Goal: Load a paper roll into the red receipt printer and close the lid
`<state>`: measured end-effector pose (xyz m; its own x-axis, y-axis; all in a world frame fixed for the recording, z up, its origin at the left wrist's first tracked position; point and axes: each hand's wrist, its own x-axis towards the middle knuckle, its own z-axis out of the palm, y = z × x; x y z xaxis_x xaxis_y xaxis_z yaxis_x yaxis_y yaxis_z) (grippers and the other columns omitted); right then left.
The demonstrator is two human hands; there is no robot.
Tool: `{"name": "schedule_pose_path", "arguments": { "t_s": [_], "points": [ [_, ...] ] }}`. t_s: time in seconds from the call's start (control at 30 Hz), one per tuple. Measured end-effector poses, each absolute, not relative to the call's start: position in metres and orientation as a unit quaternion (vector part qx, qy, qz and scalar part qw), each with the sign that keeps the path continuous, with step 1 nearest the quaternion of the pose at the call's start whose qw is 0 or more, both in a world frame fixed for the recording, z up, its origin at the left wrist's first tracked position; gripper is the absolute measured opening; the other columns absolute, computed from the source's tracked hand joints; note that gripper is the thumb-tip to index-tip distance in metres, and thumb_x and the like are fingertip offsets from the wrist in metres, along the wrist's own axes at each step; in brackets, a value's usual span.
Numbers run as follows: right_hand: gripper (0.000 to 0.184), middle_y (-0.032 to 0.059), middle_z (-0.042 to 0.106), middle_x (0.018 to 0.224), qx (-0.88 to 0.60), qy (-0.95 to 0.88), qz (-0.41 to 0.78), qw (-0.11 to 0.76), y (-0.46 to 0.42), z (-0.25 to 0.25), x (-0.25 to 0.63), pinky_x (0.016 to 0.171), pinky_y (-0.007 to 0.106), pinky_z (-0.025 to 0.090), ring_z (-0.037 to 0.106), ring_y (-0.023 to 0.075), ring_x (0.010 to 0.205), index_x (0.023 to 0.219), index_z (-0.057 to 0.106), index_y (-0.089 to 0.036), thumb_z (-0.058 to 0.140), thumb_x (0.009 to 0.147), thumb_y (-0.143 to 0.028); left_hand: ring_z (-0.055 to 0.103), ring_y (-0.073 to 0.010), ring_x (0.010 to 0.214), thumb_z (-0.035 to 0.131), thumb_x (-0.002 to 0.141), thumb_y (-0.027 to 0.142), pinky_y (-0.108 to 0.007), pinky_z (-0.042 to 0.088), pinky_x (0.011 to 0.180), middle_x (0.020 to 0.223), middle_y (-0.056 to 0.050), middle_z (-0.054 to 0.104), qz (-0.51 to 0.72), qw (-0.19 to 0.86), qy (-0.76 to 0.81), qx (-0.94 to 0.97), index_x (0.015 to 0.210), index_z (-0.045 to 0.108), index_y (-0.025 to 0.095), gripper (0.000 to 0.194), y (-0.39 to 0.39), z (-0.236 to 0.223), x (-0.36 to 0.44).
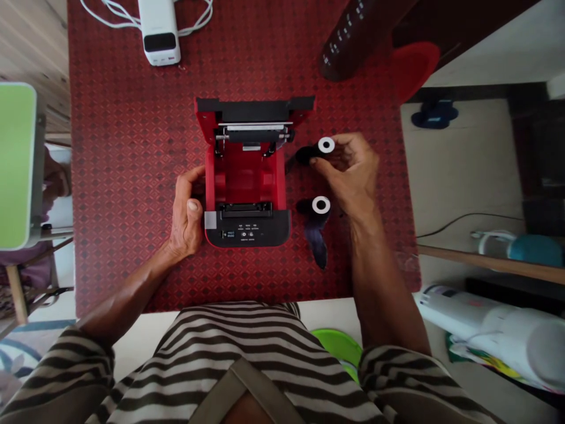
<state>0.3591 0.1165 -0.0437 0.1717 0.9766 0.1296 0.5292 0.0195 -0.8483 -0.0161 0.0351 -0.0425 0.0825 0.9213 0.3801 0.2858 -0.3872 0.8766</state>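
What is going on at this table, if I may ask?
A person in a striped top rests the left hand against the side of a red and black machine whose lid stands open. The right hand grips a small dark roll with a white-ringed end, beside the machine. A second, similar roll is nearer the person, with nobody holding it.

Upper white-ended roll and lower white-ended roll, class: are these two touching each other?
Apart. The head view shows a strip of red tablecloth between the upper roll and the lower roll.
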Motion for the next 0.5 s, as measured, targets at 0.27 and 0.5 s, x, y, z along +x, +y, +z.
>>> {"name": "schedule_pose_path", "arguments": {
  "t_s": [0.27, 0.5],
  "points": [
    [0.049, 0.0075, 0.095, 0.148, -0.638, -0.587, 0.313, 0.390, 0.066, -0.021, 0.392, 0.123, 0.068, 0.078, 0.093, 0.0357, 0.137, 0.148, 0.086, -0.040, 0.094, 0.100, -0.043, 0.084, -0.0360, 0.137, 0.034, 0.131, 0.093, -0.053, 0.072, 0.117, 0.159, -0.016, 0.081, 0.512, 0.319, 0.436, 0.668, 0.182, 0.067, 0.031, 0.087, 0.037, -0.044, -0.016],
    [0.064, 0.0063, 0.098, 0.146, -0.608, -0.606, 0.406, 0.314, 0.010, -0.001, 0.392, 0.112, 0.055, 0.079, 0.096, 0.0300, 0.117, 0.159, 0.092, -0.037, 0.092, 0.095, -0.035, 0.084, -0.0359, 0.140, 0.031, 0.131, 0.093, -0.054, 0.071, 0.121, 0.159, -0.016, 0.081, 0.518, 0.320, 0.436, 0.663, 0.181, 0.067, 0.031, 0.087, 0.037, -0.047, -0.014]
  ]
}}
